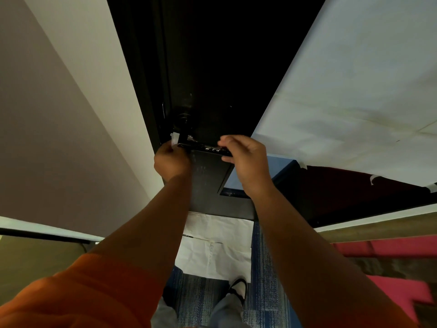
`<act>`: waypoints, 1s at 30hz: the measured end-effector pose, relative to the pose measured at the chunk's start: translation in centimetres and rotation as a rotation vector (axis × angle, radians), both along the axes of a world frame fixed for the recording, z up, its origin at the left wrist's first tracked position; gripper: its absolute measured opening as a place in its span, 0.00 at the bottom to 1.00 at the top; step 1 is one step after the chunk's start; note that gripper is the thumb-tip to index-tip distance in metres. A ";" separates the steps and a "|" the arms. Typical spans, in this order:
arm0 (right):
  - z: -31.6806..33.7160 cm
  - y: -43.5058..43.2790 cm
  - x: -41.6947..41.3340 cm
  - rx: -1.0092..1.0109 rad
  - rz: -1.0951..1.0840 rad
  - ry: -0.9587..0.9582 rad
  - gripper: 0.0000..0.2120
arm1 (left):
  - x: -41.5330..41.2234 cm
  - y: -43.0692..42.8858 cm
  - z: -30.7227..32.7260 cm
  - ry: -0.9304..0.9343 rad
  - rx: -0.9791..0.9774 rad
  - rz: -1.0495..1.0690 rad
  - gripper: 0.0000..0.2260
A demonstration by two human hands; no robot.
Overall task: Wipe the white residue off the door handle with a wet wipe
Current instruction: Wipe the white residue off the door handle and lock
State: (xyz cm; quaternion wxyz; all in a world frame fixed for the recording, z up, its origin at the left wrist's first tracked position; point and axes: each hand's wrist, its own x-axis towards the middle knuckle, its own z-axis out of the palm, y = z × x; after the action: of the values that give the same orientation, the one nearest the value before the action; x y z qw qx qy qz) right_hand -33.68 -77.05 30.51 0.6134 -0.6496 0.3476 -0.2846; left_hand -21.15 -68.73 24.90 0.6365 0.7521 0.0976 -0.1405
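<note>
Door handle [194, 145] runs left-right; left grip [171, 162], pinching wet wipe [174, 138] at hub end, has white residue [210, 148] rightward toward right grip [247, 162] clasping the tip.

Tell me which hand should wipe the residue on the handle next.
Left. The left hand grips the wet wipe at the pivot end of the door handle, beside the white residue; the right hand holds only the free end, without a wipe.

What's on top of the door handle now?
White residue streaks the stretch of the door handle between the hands. The right hand curls over its free end and the left hand holds a wet wipe at the pivot end, so both ends are hidden.
</note>
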 end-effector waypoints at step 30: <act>-0.5 0.0 -1.2 -0.089 0.115 0.106 0.10 | -1.5 -1.2 1.3 -0.126 0.014 -0.005 0.08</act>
State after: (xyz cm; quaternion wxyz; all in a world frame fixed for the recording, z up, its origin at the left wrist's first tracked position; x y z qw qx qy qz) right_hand -34.89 -77.03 30.03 0.5800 -0.7091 0.3287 -0.2296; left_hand -22.64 -69.88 26.16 0.6358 0.7641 0.0565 -0.0935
